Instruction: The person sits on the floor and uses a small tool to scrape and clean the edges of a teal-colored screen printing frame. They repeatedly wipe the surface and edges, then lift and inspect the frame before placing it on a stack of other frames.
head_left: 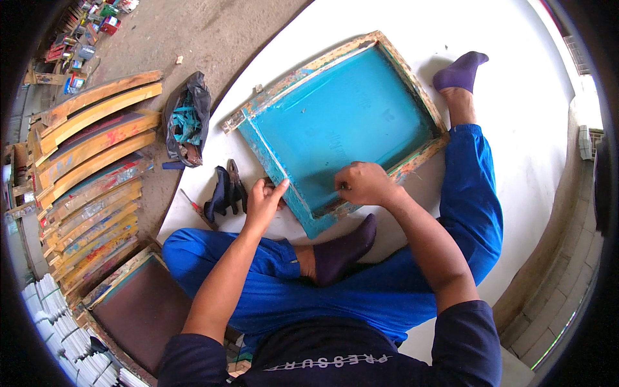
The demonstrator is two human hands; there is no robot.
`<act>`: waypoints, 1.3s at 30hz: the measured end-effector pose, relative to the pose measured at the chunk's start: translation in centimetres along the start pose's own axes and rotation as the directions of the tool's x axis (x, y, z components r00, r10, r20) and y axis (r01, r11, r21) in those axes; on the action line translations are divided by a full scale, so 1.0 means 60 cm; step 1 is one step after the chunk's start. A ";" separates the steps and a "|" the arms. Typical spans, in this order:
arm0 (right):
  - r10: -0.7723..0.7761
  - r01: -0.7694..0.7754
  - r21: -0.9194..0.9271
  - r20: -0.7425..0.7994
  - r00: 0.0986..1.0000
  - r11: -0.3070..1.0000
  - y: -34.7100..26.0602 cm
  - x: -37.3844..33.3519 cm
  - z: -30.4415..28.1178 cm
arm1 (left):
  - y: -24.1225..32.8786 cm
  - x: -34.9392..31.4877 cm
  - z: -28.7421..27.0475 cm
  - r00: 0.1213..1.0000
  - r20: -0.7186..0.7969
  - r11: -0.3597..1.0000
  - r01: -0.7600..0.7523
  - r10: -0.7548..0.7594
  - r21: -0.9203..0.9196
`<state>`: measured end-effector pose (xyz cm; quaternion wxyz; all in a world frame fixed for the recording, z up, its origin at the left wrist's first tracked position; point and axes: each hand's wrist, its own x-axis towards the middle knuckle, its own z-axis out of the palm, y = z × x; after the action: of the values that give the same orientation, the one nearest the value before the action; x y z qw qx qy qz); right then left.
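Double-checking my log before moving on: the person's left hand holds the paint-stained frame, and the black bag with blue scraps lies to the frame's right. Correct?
Not quite: the head view shows the black bag with blue scraps to the left of the paint-stained frame, which the left hand holds.

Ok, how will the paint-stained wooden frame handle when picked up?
It should feel stiff around its edge: the frame has wooden bars joined at corners. The blue panel inside looks like a thin sheet, so it may flex if pushed. Being flat and four-sided, the frame seems unlikely to roll.
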<state>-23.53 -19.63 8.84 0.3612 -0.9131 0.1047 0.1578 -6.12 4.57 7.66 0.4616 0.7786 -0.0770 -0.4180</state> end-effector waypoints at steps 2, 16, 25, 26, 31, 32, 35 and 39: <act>0.030 -0.030 -0.005 -0.002 1.000 1.000 0.006 -0.003 -0.008 | 0.009 0.011 0.011 0.991 -0.059 0.988 0.117 -0.124 -0.102; 0.072 0.061 0.168 -0.683 0.727 0.984 -0.047 -0.037 -0.090 | 0.183 0.007 0.024 0.792 -0.420 0.807 -0.557 0.444 -0.196; 0.040 0.016 0.066 -0.761 0.648 0.998 -0.061 -0.106 -0.084 | 0.282 -0.056 -0.052 0.544 -0.337 0.559 -0.827 0.769 -0.060; 0.038 0.020 0.066 -0.763 0.645 0.998 -0.063 -0.106 -0.080 | 0.285 -0.062 -0.060 0.524 -0.317 0.540 -0.840 0.790 -0.042; 0.015 0.076 0.079 -0.782 0.623 0.994 -0.086 -0.101 -0.056 | 0.283 -0.090 -0.077 0.465 -0.265 0.475 -0.880 0.845 -0.027; 0.002 0.095 0.077 -0.788 0.615 0.993 -0.093 -0.099 -0.053 | 0.280 -0.095 -0.077 0.462 -0.251 0.466 -0.883 0.851 -0.045; -0.022 0.119 0.063 -0.796 0.605 0.991 -0.114 -0.093 -0.042 | 0.275 -0.104 -0.073 0.442 -0.254 0.450 -0.893 0.860 -0.031; -0.069 0.180 0.045 -0.814 0.577 0.983 -0.122 -0.095 -0.024 | 0.270 -0.112 -0.070 0.450 -0.247 0.455 -0.890 0.858 -0.041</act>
<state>-26.28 -14.94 16.52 0.3393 -0.8658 0.2025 -0.3070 -3.03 1.59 25.19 0.6784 0.6221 -0.3880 -0.0482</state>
